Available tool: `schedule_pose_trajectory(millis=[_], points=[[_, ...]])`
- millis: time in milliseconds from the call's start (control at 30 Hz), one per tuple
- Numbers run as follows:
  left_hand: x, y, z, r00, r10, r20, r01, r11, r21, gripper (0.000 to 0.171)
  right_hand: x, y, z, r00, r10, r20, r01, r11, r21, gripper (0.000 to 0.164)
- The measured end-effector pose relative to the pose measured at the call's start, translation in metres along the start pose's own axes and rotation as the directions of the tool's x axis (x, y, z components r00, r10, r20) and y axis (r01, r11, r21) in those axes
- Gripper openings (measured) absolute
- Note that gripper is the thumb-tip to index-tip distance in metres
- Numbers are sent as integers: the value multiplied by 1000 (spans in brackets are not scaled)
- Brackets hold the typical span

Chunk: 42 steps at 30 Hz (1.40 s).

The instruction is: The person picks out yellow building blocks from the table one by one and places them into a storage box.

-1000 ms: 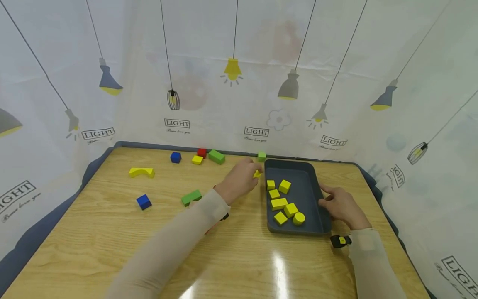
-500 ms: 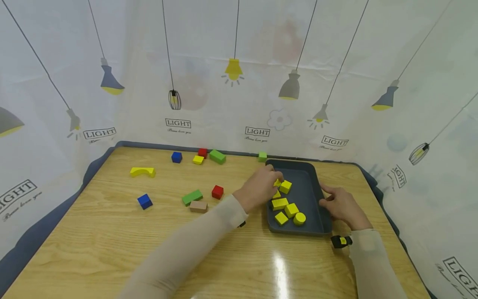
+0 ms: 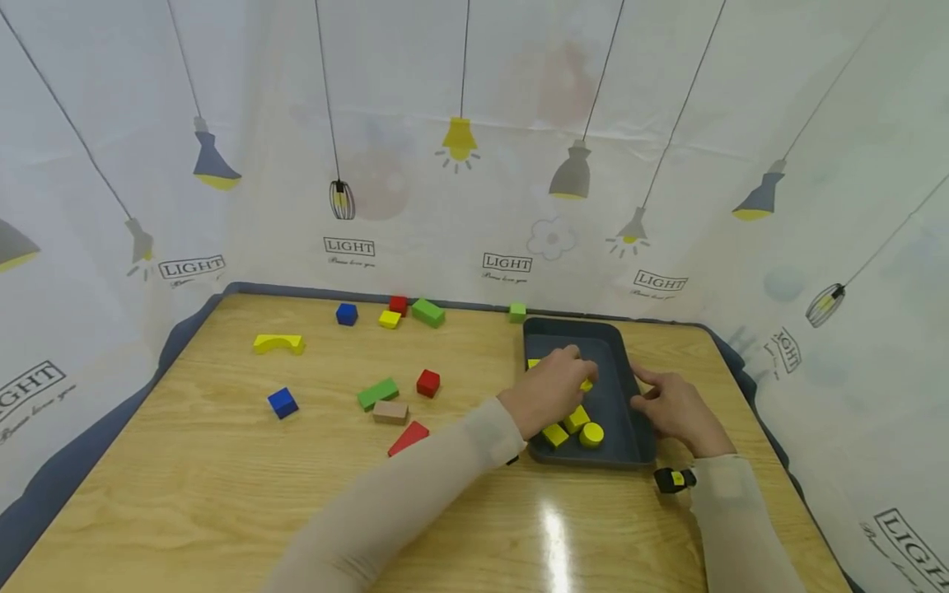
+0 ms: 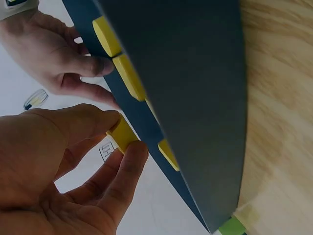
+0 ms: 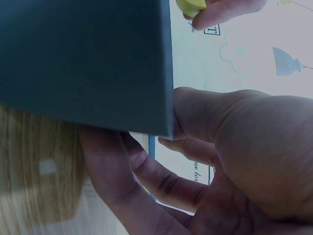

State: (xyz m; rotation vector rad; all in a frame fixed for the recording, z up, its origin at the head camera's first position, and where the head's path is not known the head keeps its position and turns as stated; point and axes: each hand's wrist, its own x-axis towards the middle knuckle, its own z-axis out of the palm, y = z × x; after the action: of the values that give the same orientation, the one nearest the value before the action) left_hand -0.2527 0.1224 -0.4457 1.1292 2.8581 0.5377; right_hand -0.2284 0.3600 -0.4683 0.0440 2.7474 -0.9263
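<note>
My left hand [image 3: 550, 390] is over the dark grey tray [image 3: 621, 424]. In the left wrist view it pinches a small yellow block [image 4: 123, 134] between thumb and fingers, above the rim. My right hand [image 3: 680, 412] holds the tray's right wall; the right wrist view shows the thumb at the rim and the fingers curled along the outside. Inside the tray lie several yellow blocks, among them a cylinder [image 3: 591, 435] and a cube [image 3: 576, 419]. The left hand covers some of them.
Left of the tray lie a red cube [image 3: 427, 383], a green block [image 3: 378, 394], a tan block [image 3: 390, 412], a red triangular block [image 3: 409, 438] and a blue cube [image 3: 282, 403]. A yellow arch [image 3: 278, 343] sits farther left. Several small blocks line the back edge.
My left hand has carried a yellow piece rightward from outside the tray to over its middle. The red triangular block has come into view. My right hand stays at the tray's right side.
</note>
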Motion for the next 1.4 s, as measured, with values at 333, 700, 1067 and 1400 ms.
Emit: schedule_pose_trajectory(millis=[333,700,1067,1400], points=[[4,4,7,1000,29,4,-29,1000,5,36,0,1,0,1000,-21,-5,21,999,49,63],[-10,-18,-2,998,22,-67,-19,999,49,32,0,-4,2,1000,-22,-5,22,1000,-4,66],[-31,-53,-20,989,-55,-135,63,996,58,30,-2,-9,2,999,-13,-32,10,994,-112,67],[-49,-103,-39,976,-130,-177,145,986,77,29,-6,-21,-4,985,-172,-30,153,934,-324,64]])
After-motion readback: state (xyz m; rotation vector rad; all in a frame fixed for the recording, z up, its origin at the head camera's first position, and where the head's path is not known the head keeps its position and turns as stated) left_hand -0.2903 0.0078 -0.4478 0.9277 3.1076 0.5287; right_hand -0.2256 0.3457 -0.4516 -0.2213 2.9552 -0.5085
